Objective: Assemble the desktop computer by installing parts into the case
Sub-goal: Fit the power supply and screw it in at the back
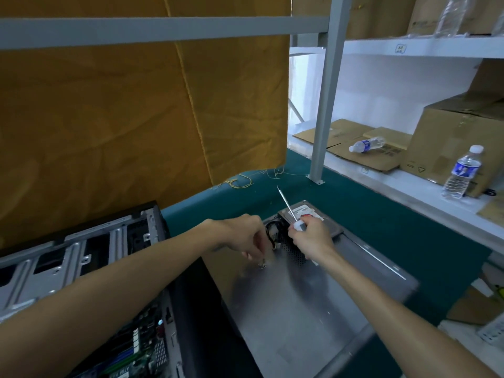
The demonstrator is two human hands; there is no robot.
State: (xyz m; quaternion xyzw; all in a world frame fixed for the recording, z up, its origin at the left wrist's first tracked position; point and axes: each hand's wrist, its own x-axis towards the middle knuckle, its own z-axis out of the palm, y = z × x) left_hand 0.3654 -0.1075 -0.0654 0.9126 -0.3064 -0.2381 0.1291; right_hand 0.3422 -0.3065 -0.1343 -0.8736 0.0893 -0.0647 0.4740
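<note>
Both arms were out over the green surface (368, 214), and the action sat on the grey metal side panel (313, 309) lying flat there. The left hand (240, 236) was down at the panel, fingers curled with the tips pinching a small screw (263, 264) right at the metal sheet. More small screws may have lain beside it, but it was too blurred to tell. The right hand (311, 238) was wrapped round the handle of a screwdriver (287, 207), its thin shaft pointing up and away toward the far edge of the surface.

Just beyond the right hand lay the hard drive (311, 211), flat at the far end of the panel, label side up. Between the two hands a short black cable (270, 231) looped up beside the drive.

The computer case (81, 255) lay open at the left, well apart from the drive, its bare metal drive bays showing, and the motherboard (136, 347) was visible inside it near the bottom edge of the view, under the left forearm.

Behind hung a yellow-brown cloth (122, 118). On the white shelf (409, 47) at the right one water bottle (462, 173) stood upright next to a cardboard box (450, 137), and another bottle (366, 145) lay on its side on flattened cardboard.
</note>
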